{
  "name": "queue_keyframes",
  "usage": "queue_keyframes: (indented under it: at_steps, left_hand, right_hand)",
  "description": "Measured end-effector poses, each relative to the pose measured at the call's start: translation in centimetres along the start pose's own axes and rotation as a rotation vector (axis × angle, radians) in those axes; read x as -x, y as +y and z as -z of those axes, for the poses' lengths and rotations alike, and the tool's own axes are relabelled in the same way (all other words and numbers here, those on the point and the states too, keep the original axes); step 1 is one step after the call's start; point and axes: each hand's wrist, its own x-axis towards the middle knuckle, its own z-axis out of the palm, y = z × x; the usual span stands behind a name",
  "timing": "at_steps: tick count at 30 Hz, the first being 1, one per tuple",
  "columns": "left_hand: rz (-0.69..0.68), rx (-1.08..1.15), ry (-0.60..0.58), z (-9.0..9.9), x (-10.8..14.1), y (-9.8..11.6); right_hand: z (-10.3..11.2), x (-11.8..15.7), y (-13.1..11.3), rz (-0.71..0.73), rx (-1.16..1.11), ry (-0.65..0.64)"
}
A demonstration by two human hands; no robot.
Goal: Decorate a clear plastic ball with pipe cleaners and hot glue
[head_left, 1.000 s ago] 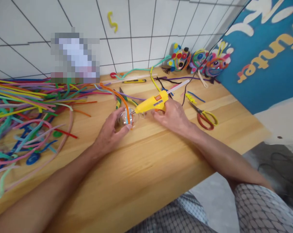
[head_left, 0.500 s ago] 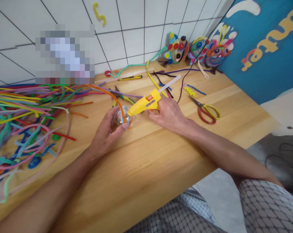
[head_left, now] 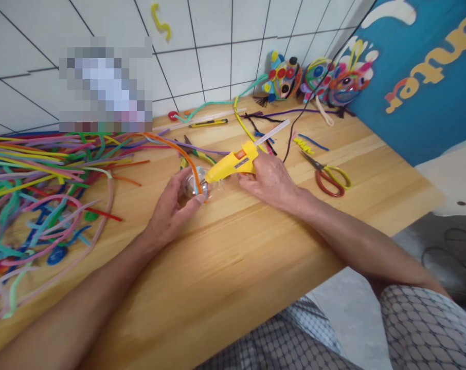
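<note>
clear plastic ball (head_left: 192,187), just left of centre, held between thumb and curled fingers of the left hand (head_left: 170,208); orange pipe cleaner (head_left: 195,167) across it. yellow glue gun (head_left: 233,164), gripped by the right hand (head_left: 274,181), slants down-left, nozzle at ball; contact unclear.

A craft workshop was suggested by the light wooden table (head_left: 225,257), where multicoloured fuzzy pipe cleaners (head_left: 36,169) were heaped, a yellow glue gun (head_left: 233,163) was being used, and round, brightly decorated animal-like ornaments (head_left: 284,79) were lined up by the white tiled wall (head_left: 213,46).
</note>
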Motion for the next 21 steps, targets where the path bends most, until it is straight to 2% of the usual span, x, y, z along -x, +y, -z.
queue_keyframes:
  at_steps: [21]
  left_hand:
    - [0.009,-0.009,-0.001,0.07,0.01,0.01]
  right_hand:
    - [-0.55,-0.01,0.09,-0.011,0.026,0.038]
